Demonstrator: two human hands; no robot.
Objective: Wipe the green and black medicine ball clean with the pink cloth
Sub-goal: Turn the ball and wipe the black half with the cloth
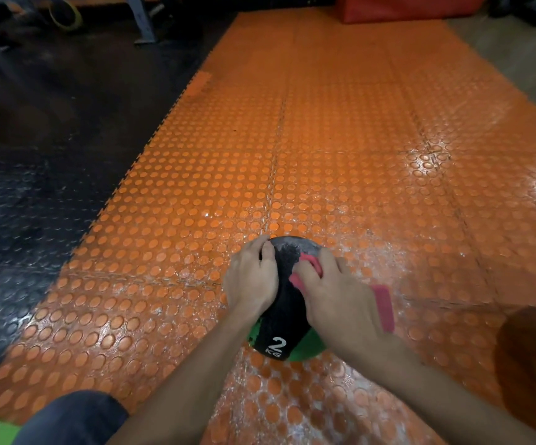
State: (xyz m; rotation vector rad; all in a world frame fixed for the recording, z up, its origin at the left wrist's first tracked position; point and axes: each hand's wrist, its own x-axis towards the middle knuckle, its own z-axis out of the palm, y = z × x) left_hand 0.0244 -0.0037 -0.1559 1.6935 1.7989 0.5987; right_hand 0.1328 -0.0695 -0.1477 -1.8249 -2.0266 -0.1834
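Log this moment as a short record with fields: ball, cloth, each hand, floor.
ball: green and black medicine ball, marked 2 KG, on the orange studded mat
left hand: holds the ball's left side
right hand: grips the pink cloth against the ball's right side
residue: pale dusty patch on the ball's top

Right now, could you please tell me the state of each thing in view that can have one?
ball: on the mat, held between both hands, grey dusty patch on top
cloth: pressed on the ball under the right hand, one end sticking out
left hand: cups the ball's left side
right hand: grips the cloth against the ball
mat: flat, glossy, whitish smears
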